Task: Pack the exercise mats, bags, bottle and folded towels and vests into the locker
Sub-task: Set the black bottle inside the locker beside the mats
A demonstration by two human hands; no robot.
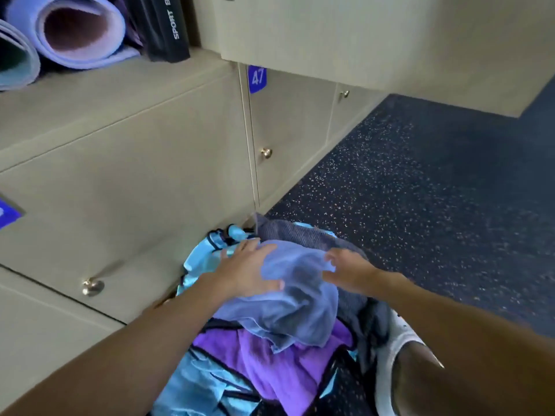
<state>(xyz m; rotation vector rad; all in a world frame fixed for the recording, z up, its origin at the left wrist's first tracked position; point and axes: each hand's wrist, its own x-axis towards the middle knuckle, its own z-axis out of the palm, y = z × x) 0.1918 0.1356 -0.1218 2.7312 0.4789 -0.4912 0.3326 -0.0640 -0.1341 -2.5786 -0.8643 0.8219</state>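
A heap of cloth lies on the floor against the locker fronts. On top is a light blue towel (297, 307). My left hand (249, 268) rests flat on its left side with fingers spread. My right hand (348, 271) pinches the towel's upper right edge with curled fingers. Under it lie a purple towel (270, 355), a grey towel (303, 235) and light blue vests with black trim (207, 256). Up at the top left, the open locker holds a rolled purple mat (78, 28), a rolled teal mat (15, 61) and a black sport bag (163, 25).
Beige locker doors (126, 181) with brass knobs (93, 286) run along the left. An open locker door (360, 40) juts out overhead at the top right. Dark speckled floor (420, 205) stretches to the right. A white shoe (390, 349) shows at the lower right.
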